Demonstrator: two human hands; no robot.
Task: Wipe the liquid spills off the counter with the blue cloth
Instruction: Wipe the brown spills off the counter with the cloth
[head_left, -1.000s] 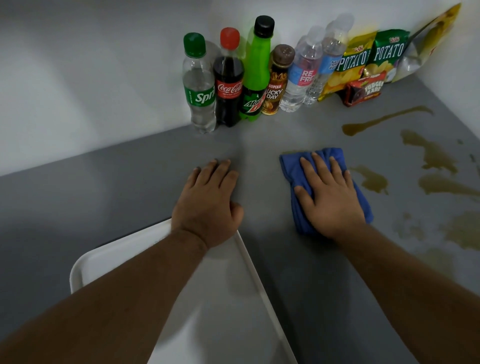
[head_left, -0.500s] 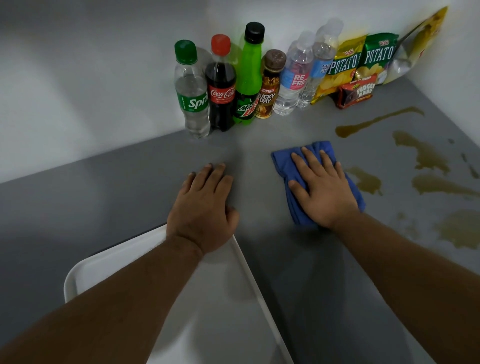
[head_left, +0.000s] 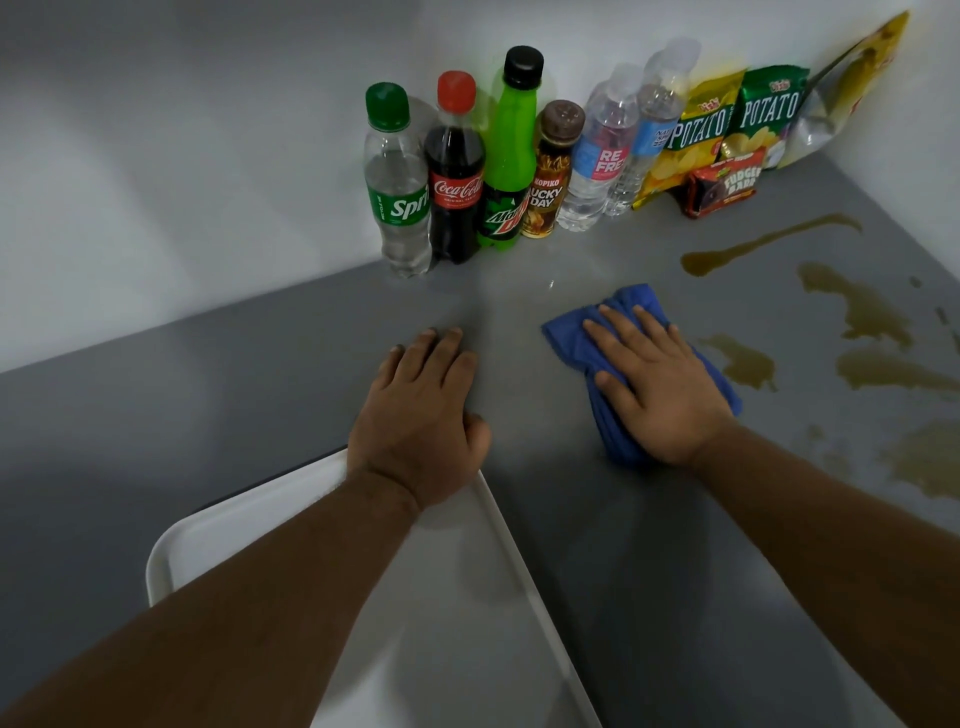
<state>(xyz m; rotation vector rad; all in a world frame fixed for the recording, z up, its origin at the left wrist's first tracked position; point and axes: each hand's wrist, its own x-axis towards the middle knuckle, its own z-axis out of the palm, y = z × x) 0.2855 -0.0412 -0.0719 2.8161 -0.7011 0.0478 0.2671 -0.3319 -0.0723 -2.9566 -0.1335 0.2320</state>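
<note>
A crumpled blue cloth (head_left: 571, 332) lies on the grey counter (head_left: 260, 364), and my right hand (head_left: 660, 384) presses flat on it with straight fingers. Brownish liquid spills (head_left: 862, 306) spread over the counter to the right of the cloth, the nearest patch (head_left: 743, 361) just beside it. A long streak (head_left: 763, 244) runs farther back. My left hand (head_left: 421, 415) rests palm down on the bare counter, left of the cloth, holding nothing.
A white tray (head_left: 457, 623) sits at the front under my left forearm. Several drink bottles (head_left: 457, 176) stand in a row against the back wall, with snack bags (head_left: 727, 130) and a small red packet (head_left: 724, 187) to their right. A wall closes the right side.
The view has shifted slightly. My right hand stays flat on the cloth, which has bunched up a little more at its far edge. My left hand has not moved.
</note>
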